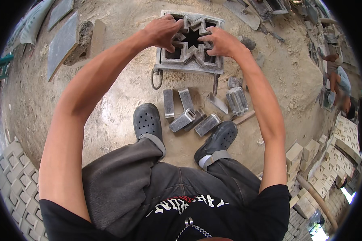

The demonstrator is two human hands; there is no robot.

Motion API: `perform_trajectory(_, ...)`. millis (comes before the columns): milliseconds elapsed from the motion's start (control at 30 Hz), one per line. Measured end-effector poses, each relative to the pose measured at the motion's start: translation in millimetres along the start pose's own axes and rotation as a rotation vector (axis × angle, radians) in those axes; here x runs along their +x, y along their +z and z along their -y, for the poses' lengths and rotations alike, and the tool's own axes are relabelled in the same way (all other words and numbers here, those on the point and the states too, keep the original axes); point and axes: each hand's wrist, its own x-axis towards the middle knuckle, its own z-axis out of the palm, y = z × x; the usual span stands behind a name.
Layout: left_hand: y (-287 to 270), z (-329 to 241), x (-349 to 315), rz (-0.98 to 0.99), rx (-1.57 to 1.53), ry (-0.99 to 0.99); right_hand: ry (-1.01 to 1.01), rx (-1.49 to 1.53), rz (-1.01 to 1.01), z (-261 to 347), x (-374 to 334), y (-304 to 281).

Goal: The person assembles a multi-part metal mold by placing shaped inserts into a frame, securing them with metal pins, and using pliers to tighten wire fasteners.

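A grey metal block mould (pixel 190 66) lies on the sandy ground in front of me, with a star-shaped opening at its centre and further openings around it. My left hand (pixel 164 33) reaches over its left side, fingers and thumb hooked on the raised inner walls. On the opposite side my right hand (pixel 224 42) grips the inner walls in the same way. Some fingertips are hidden inside the openings. A metal ring handle (pixel 156 79) hangs from the mould's near left corner. Several loose metal blocks (pixel 182 120) lie between the mould and my shoes.
A ribbed metal piece (pixel 237 101) and a thin plate (pixel 217 103) lie near my right shoe (pixel 218 140). Flat grey slabs (pixel 63 46) lean at the left. Pale patterned blocks (pixel 330 172) are stacked at right, below another person (pixel 338 76). A trowel (pixel 243 14) lies beyond the mould.
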Motion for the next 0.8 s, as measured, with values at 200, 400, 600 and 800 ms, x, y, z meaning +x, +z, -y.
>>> perform_trajectory(200,1.6,-0.5,-1.3,0.021,-0.073,-0.063,-0.011,-0.034,0.069,5.7,4.4,-7.0)
perform_trajectory(400,0.3,-3.5,-1.9,0.016,-0.106,-0.088,-0.013,-0.014,0.078,2.2,6.0,-5.8)
perform_trajectory(600,6.6,-0.4,0.7,0.007,-0.144,-0.085,-0.003,-0.023,-0.042,-1.8,2.2,11.4)
perform_trajectory(800,5.6,-3.2,-2.8,0.012,-0.182,-0.105,0.029,-0.043,-0.033,-1.0,0.1,16.7)
